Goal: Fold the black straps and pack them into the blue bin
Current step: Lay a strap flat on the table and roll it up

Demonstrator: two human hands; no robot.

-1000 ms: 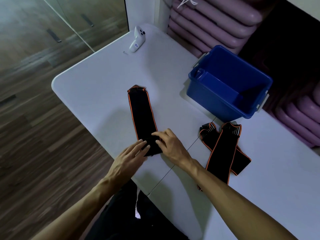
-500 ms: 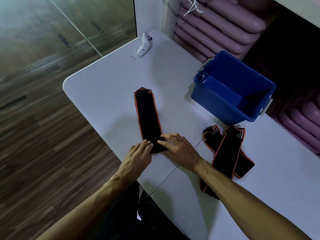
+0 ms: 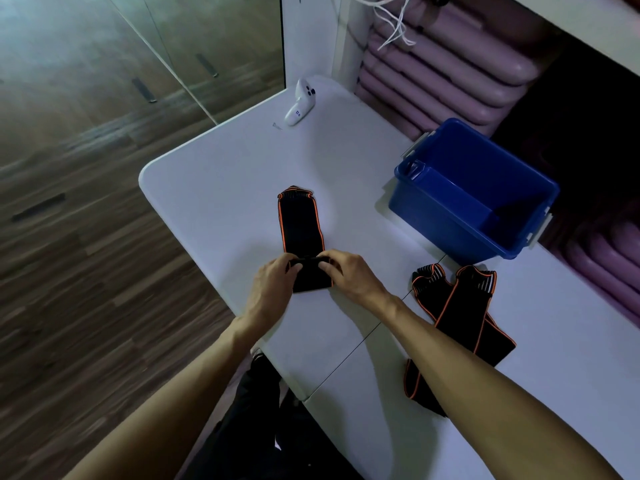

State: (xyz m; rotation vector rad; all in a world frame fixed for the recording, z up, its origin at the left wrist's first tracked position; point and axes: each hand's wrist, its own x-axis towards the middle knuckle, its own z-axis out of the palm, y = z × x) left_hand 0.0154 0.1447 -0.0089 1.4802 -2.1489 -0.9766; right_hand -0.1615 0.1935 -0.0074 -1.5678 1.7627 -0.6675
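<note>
A black strap (image 3: 298, 225) with orange edging lies lengthwise on the white table (image 3: 221, 181). Its near end is turned over into a fold. My left hand (image 3: 272, 289) grips that fold from the left and my right hand (image 3: 349, 277) grips it from the right. Two more black straps (image 3: 460, 313) lie crossed over each other on the table to the right, partly hidden by my right forearm. The blue bin (image 3: 446, 220) stands beyond them at the table's far right, and nothing shows inside it.
A white handheld device (image 3: 300, 102) lies at the table's far corner. Purple padded mats (image 3: 450, 64) are stacked behind the table and bin. The table's left edge drops to a wooden floor (image 3: 86, 271).
Both hands have lifted the strap's near end and rolled it over away from me, so the flat part looks shorter. The camera view has shifted, with the table sitting further right in frame.
</note>
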